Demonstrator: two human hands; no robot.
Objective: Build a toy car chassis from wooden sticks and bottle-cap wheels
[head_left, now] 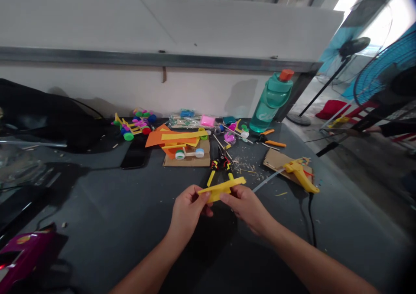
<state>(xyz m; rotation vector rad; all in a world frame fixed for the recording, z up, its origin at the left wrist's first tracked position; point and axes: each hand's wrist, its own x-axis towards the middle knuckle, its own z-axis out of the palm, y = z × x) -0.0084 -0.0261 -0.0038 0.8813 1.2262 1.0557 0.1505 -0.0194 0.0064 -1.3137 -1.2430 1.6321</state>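
Observation:
Between my two hands is a folded yellow piece [217, 192], which looks like foam sheet or card. My left hand [190, 207] pinches its left end, thumb on the near face. On the right end, my right hand [248, 205] presses with thumb and fingers. Just beyond the piece lie yellow-and-black pliers [221, 164], their handles toward me and partly hidden by it. Orange and yellow sheets [162, 138] rest on a piece of cardboard [175, 161], with bottle-cap wheels [190, 154] joined by a stick in front of them.
A yellow glue gun [300, 174] lies on cardboard at right, its cord trailing forward. Orange-handled cutters [273, 143] and a teal bottle [269, 103] stand farther back. Small wheeled models [134, 125] and a phone [134, 153] are at back left. A purple device [27, 255] sits near left.

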